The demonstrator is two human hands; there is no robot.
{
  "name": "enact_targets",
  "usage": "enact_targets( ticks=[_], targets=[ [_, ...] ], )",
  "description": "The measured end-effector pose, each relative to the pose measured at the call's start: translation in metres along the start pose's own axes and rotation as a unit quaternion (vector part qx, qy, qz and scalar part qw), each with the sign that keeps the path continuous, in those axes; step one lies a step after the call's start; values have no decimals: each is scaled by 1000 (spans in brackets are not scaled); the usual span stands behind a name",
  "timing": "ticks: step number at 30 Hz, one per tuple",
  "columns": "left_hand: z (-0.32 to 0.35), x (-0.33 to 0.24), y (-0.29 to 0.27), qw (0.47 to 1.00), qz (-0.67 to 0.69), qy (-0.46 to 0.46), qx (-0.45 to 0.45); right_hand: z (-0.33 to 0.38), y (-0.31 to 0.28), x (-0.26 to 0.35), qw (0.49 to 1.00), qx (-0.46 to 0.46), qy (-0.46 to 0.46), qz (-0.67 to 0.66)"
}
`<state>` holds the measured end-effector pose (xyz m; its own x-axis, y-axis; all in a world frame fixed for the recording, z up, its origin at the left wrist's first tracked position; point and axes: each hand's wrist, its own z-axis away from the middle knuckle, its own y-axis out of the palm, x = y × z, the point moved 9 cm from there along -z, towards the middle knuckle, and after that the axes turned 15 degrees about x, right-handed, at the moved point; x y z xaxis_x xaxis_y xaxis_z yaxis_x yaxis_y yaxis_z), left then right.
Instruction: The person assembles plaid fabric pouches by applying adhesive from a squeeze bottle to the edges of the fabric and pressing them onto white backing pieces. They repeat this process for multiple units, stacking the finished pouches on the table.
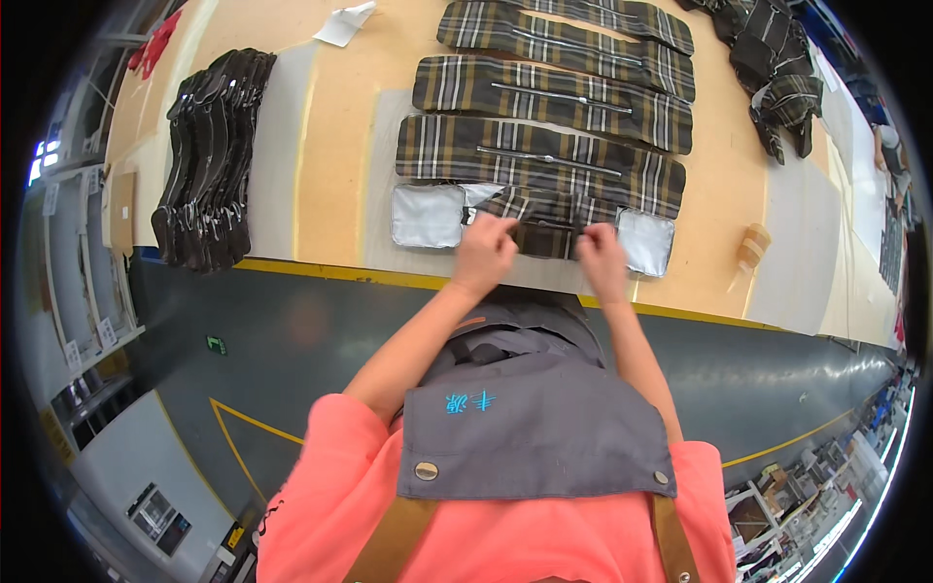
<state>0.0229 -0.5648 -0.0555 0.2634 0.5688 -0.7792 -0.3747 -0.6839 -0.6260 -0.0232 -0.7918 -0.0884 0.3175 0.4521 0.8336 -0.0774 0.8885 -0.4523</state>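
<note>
Close to the table's front edge lies a plaid fabric piece [549, 209] in dark brown, white and tan, gathered in the middle over a silver lining [428, 216] that shows at both ends. My left hand [486, 255] is closed on its left part, fingers curled in. My right hand [602, 260] pinches a dark edge of the same piece, a little to the right. The fingertips are slightly blurred. Just beyond, a flat plaid panel [447, 148] with a zipper [549, 159] across it lies before several similar ones.
A stack of folded dark pieces [212, 160] stands on the table's left. At the far right lies a heap of plaid pieces [773, 68], with a small tan roll [753, 246] nearer. A white scrap [345, 23] rests at the back. The table's front edge [364, 274] carries yellow tape.
</note>
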Motion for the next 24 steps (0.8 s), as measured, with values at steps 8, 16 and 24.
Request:
enact_targets(
  ticks=[8, 16, 24],
  targets=[
    [61, 148, -67, 705, 581, -347, -214, 50, -95, -124, 795, -145, 128, -576],
    [44, 158, -107, 933, 138, -307, -126, 31, -128, -135, 962, -185, 86, -183],
    [48, 193, -86, 931, 92, -336, -109, 36, -133, -138, 949, -255, 114, 150]
  ],
)
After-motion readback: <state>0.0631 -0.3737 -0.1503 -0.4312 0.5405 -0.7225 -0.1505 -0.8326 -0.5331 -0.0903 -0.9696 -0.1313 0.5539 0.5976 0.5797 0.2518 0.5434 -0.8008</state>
